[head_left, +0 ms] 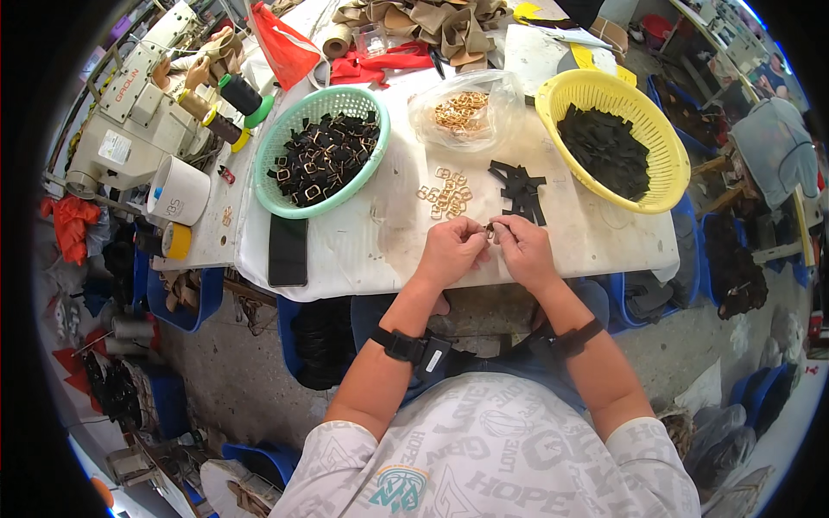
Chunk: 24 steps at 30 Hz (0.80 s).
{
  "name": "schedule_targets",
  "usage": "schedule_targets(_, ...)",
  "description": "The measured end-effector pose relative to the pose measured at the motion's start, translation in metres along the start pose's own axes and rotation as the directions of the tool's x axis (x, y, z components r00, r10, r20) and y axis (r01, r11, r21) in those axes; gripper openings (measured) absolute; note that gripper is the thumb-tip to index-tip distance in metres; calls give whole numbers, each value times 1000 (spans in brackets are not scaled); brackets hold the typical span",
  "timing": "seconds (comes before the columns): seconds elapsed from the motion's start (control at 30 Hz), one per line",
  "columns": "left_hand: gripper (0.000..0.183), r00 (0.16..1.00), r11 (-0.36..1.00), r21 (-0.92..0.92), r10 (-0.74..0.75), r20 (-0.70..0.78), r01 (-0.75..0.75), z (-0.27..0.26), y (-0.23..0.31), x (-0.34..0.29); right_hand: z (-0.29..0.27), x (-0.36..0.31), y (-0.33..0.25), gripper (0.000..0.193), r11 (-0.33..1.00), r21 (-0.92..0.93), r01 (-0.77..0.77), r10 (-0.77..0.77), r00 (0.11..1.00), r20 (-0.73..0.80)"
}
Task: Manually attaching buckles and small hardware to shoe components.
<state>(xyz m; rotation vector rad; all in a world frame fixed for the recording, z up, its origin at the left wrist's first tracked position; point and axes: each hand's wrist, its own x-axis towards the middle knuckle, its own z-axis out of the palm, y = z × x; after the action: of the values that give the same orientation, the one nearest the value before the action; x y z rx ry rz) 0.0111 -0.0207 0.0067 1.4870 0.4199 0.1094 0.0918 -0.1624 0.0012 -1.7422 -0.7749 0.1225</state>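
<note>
My left hand (452,252) and my right hand (524,250) meet over the front part of the table, fingers pinched together. Between the fingertips is a small black strap piece (490,230); a buckle on it cannot be made out clearly. Just beyond my left hand lies a loose group of gold buckles (446,193). Several black strap pieces (521,192) are heaped beyond my right hand. The green basket (266,180) on the left holds black straps fitted with gold buckles. Plain black strips fill the yellow basket (669,164) at the right.
A clear plastic bag (492,91) of gold buckles stands between the baskets. A black phone (287,252) lies at the front left edge. Beyond the left side are a sewing machine (129,121) and thread spools (226,129). Blue bins (203,302) sit below the table.
</note>
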Motion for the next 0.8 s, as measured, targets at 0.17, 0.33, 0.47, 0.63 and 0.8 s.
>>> schedule_targets(0.17,11,998,995,-90,40,-46,-44,-1,-1,1,-3,4,5,17,977,0,-215,214,971,103)
schedule_targets(0.33,12,998,993,-102,-56,-30,53,-8,7,2,-12,13,0,16,968,19,-249,239,948,211)
schedule_targets(0.47,13,992,985,-124,-123,-11,120,-13,12,4,-17,11,1,18,989,88,-116,94,971,221)
schedule_targets(0.63,13,985,980,-98,-172,21,173,-14,18,5,-21,8,-2,24,1000,23,-20,13,958,285)
schedule_targets(0.8,12,987,985,-79,-151,49,155,-16,17,5,-21,5,0,21,999,-4,37,-35,968,247)
